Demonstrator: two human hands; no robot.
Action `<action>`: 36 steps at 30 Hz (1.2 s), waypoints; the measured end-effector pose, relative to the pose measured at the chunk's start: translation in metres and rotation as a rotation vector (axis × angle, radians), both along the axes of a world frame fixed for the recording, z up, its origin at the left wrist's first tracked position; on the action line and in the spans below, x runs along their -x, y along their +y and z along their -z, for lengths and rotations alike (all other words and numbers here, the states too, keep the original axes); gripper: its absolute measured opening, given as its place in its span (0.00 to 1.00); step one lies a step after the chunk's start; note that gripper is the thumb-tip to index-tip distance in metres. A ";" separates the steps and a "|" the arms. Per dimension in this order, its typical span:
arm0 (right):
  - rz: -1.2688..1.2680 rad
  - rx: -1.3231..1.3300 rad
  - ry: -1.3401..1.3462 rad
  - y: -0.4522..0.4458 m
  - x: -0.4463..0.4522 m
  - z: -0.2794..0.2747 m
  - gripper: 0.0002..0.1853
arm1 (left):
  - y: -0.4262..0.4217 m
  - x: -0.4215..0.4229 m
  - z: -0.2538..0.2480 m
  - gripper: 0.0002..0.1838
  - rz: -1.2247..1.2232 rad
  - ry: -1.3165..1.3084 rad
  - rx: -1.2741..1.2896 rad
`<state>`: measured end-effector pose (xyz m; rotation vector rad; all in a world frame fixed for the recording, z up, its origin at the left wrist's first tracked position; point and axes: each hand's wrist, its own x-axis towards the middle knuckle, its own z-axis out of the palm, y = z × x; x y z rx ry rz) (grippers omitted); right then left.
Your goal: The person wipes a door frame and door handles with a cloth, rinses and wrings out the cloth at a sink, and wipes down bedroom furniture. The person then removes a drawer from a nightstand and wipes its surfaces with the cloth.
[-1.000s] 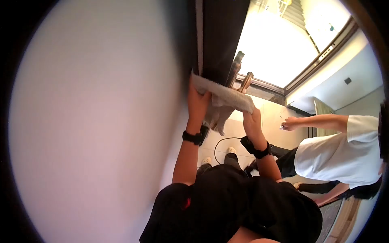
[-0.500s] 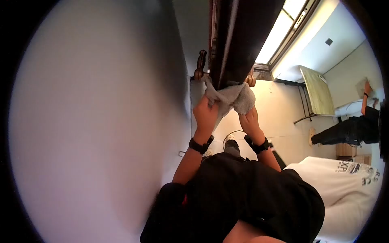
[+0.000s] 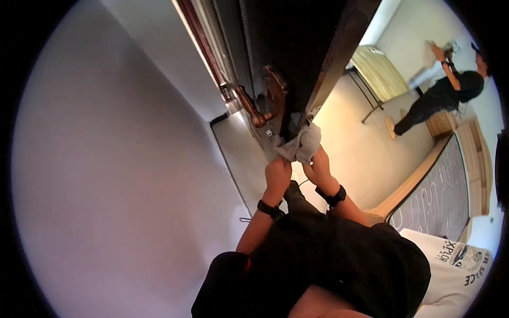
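A grey cloth point(image 3: 302, 144) is draped round the edge of a dark door point(image 3: 297, 47), below the handle. My left hand point(image 3: 278, 172) is closed on the cloth's left end, its fingers bunched against the fabric. On the other side, my right hand point(image 3: 318, 168) grips the cloth's right end. Above and left of the cloth, a copper-brown door handle point(image 3: 253, 108) juts from its backplate point(image 3: 275, 90). Both wrists wear black bands.
A pale wall point(image 3: 106, 159) fills the left side. To the right stand a wooden-topped table point(image 3: 379, 71) and a bed with a patterned mattress point(image 3: 435, 196). One person in black point(image 3: 440, 95) reaches toward the far wall; another, in a white shirt point(image 3: 450, 265), is close on my right.
My view has turned, and the door now shows its left face and handle more fully. Both hands with the cloth sit lower in view. The person in black has raised an arm.
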<state>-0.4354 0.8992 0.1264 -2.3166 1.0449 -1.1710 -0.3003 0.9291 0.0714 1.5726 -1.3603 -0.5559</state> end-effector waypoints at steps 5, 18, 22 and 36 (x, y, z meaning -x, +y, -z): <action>0.266 0.171 -0.325 -0.037 0.052 -0.025 0.17 | -0.041 0.035 -0.045 0.10 0.161 -0.005 -0.134; 0.253 0.038 -0.609 -0.139 0.085 -0.033 0.17 | -0.124 0.067 -0.102 0.09 0.431 0.004 -0.010; 0.238 0.101 -0.927 -0.167 0.083 -0.014 0.19 | -0.146 0.077 -0.090 0.09 0.468 -0.023 -0.001; 0.188 0.152 -0.396 -0.141 0.154 -0.064 0.18 | -0.208 0.104 -0.077 0.10 0.710 0.067 -0.204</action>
